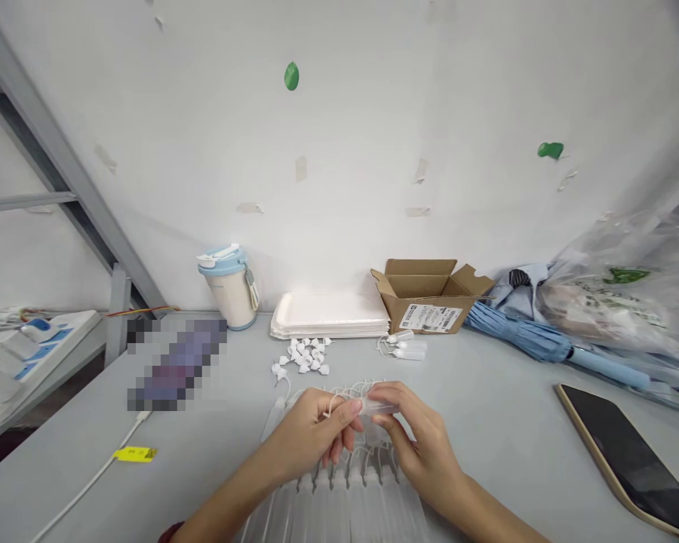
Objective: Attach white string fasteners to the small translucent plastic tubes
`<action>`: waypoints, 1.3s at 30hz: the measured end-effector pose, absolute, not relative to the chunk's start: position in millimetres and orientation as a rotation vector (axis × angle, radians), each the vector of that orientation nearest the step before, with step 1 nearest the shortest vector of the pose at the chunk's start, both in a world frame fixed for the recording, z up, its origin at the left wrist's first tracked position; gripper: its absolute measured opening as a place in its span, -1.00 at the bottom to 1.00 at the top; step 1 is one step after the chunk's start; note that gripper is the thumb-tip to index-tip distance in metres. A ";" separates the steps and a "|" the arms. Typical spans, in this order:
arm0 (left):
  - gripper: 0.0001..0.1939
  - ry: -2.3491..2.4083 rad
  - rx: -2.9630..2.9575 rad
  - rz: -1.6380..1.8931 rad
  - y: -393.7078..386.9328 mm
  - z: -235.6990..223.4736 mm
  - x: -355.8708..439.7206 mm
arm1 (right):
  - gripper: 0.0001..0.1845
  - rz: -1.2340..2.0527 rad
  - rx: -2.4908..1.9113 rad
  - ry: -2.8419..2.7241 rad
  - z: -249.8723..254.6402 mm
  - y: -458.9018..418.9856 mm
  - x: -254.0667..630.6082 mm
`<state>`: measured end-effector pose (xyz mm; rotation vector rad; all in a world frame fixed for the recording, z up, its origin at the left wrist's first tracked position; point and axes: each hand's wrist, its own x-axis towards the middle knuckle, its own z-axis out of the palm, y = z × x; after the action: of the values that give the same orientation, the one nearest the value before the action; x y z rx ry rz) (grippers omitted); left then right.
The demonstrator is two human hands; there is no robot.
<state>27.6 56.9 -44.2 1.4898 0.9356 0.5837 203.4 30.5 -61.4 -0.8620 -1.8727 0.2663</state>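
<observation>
A small translucent plastic bottle (pixel 381 407) lies level between my two hands, above the desk. My left hand (pixel 308 431) pinches its white neck end, where a thin white loop sticks out. Around the body of the same bottle, the fingers of my right hand (pixel 422 436) are closed. Below them stretches a row of similar translucent bottles (pixel 348 509) with curled white loops at their necks; more lie partly hidden behind my hands. A cluster of small white caps (pixel 310 354) rests just beyond. Several loose small bottles (pixel 410 350) lie to its right.
At the back stand a lidded cup (pixel 231 294), a stack of white padded envelopes (pixel 331 313) and an open cardboard box (pixel 424 302). On the right are a blue umbrella (pixel 520 332), plastic bags (pixel 616 294) and a phone (pixel 628 452). A white cable (pixel 90 490) crosses the left side.
</observation>
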 end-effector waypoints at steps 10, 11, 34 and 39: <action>-0.67 0.969 1.802 0.682 54.1 -33.4 25.7 | -0.85 0.381 -0.979 -1.872 -64.5 28.5 207.5; -0.66 0.967 1.787 0.670 54.3 -33.1 25.5 | -0.84 0.372 -0.957 -1.878 -64.0 28.5 207.7; -0.81 0.985 2.403 0.752 49.1 -50.6 23.9 | -0.68 1.225 -1.084 -1.473 -54.9 32.7 207.0; -0.77 0.999 2.110 0.761 49.5 -45.6 25.9 | -0.68 1.239 -1.099 -1.447 -55.5 32.5 206.2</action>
<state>25.9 49.5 -45.6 2.1105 0.9995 0.7610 206.2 32.5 -55.5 -1.0989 -1.4472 1.2387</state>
